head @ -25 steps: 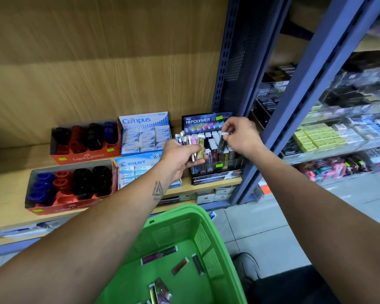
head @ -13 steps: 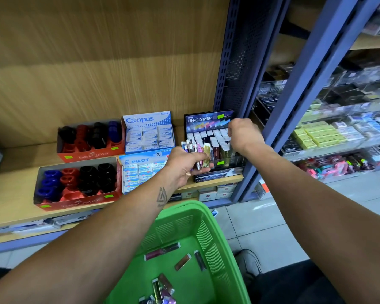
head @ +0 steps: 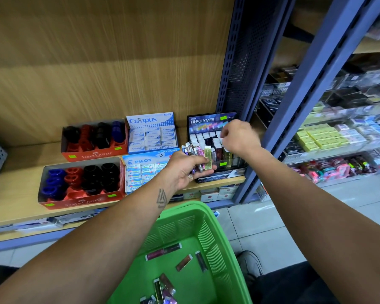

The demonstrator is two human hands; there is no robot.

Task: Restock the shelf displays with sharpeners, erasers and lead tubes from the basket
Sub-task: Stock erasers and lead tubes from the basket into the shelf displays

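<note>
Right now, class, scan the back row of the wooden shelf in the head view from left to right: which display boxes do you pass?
Red Faber-Castell sharpener box → blue Campus eraser box → black Hi-Polymer lead display, where the right hand hovers over the tubes.

Left hand clasped; right hand fisted, both outstretched.

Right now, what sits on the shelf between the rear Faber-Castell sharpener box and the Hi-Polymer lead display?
In the head view, the Campus eraser box stands between the rear Faber-Castell sharpener box and the Hi-Polymer lead display.
</note>
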